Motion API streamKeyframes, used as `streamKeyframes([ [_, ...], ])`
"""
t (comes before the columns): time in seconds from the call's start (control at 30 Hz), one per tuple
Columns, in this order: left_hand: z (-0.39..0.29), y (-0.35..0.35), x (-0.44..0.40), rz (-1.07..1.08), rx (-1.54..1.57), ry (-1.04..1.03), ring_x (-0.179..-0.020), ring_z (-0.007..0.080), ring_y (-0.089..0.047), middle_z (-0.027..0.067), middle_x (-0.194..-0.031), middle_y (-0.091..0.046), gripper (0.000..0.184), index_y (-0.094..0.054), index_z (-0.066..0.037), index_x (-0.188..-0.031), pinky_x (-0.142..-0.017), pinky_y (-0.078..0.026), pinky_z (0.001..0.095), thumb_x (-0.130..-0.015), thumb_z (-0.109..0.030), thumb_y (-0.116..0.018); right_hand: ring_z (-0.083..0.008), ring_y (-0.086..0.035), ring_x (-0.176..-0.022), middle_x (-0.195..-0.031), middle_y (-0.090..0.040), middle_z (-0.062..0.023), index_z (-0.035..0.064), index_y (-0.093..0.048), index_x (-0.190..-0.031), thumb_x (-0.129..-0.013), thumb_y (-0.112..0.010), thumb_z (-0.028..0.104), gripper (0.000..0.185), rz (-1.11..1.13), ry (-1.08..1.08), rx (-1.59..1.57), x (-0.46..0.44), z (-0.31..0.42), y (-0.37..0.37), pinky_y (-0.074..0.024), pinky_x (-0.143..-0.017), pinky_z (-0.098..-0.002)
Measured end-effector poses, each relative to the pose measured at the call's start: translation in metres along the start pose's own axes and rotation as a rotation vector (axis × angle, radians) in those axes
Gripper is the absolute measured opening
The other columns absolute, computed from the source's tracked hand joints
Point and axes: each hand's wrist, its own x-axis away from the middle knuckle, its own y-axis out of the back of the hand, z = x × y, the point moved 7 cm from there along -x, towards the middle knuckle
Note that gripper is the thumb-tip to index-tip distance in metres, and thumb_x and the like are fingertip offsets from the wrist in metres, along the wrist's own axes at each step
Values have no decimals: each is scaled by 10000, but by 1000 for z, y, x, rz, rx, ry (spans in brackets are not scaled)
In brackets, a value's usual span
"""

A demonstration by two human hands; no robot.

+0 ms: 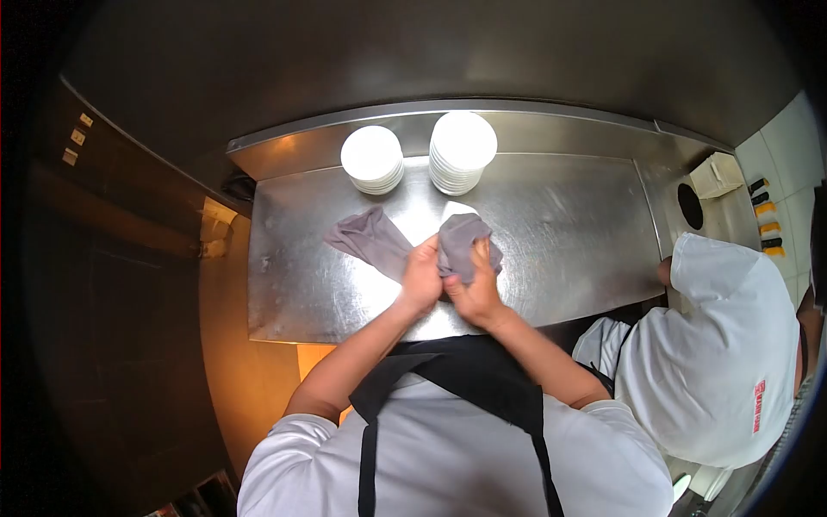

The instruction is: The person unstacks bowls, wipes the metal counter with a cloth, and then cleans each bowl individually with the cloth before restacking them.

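Note:
A grey cloth [370,236] stretches across the middle of the steel counter, with one end spread out to the left and the other bunched in both hands. My left hand [421,279] is closed on the cloth's middle part. Just right of it, my right hand [478,295] presses the bunched end, its thumb and fingers wrapped round it. A white edge [459,208] shows beyond the bunched cloth; whether it is a dish inside it or glare, I cannot tell. Behind the hands stand two stacks of white bowls, a left stack [373,160] and a taller right stack [463,153].
The steel counter [568,233] has a raised back ledge [560,118]. At its right end are a round dark hole [690,206] and a white container [717,176]. Close on my right, a person in a white shirt [706,362] stands at the counter. Yellow-and-black handles [769,227] line the far right wall.

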Motion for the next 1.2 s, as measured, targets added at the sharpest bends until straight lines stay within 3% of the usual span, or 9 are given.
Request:
streamKeyframes([
  [0.17,-8,-5,13,47,-382,-212,-862,97,-603,31,-969,-663,189,-628,23,-1095,-773,-488,240,-972,-56,-508,-383,-547,-1061,-1085,-587,-224,-55,-574,-1121,-939,-546,249,355,10,-132,-140,-46,33,18,-423,-947,-420],
  [0.2,-15,-8,15,35,-485,-256,-827,97,-604,35,-915,-669,175,-640,27,-1056,-746,-487,241,-970,-66,-520,-286,-611,-923,-999,-630,-178,-31,-598,-1070,-962,-521,290,347,-49,-260,-299,-48,19,18,-474,-810,-366],
  [0.3,-46,-27,31,8,-805,-482,-628,187,-623,119,-710,-635,153,-663,25,-940,-591,-468,309,-947,-107,-586,-198,-635,-812,-932,-658,-118,-8,-619,-1057,-970,-533,320,350,-16,-743,-826,-48,-23,7,-500,-731,-317],
  [0.37,-56,-41,39,39,-820,-668,-692,279,-651,159,-754,-643,155,-666,31,-905,-651,-500,338,-905,-123,-655,-178,-654,-809,-925,-672,-78,27,-636,-1050,-985,-474,431,440,57,-977,-1330,-43,-29,-10,-539,-747,-312],
  [0.43,-58,-46,45,110,-871,-912,-753,279,-668,166,-781,-656,178,-655,46,-883,-698,-515,354,-895,-131,-669,-182,-656,-821,-932,-674,-82,29,-634,-1060,-993,-439,449,468,22,-1020,-1433,-30,-46,-28,-543,-753,-318],
  [0.57,-73,-26,42,-16,-976,-823,-780,325,-670,174,-818,-674,156,-669,37,-886,-702,-518,380,-854,-113,-697,-170,-646,-888,-1040,-657,-90,7,-609,-1133,-1004,-451,419,460,57,-1123,-1046,2,-40,-38,-541,-768,-316],
  [0.77,-107,87,46,-480,-1264,-669,-755,359,-621,180,-815,-657,162,-675,-12,-965,-680,-486,430,-903,-154,-628,-179,-589,-1008,-1115,-623,-54,20,-594,-1193,-969,-553,413,454,-123,-1054,-1061,4,-63,3,-476,-917,-330],
  [0.97,-121,191,-9,-443,-1768,-573,-738,326,-621,148,-753,-646,177,-601,-32,-778,-714,-449,447,-887,-170,-620,-185,-595,-939,-1037,-616,-25,122,-613,-1095,-961,-538,438,352,-583,-745,-1047,-51,-58,137,-510,-832,-389],
  [1.2,-107,214,-48,-312,-1921,-530,-734,303,-639,129,-739,-662,178,-621,-49,-741,-724,-451,440,-873,-168,-628,-190,-610,-918,-1018,-638,-32,112,-622,-1082,-985,-486,436,364,-282,-251,-1204,-85,-11,195,-509,-824,-388],
])
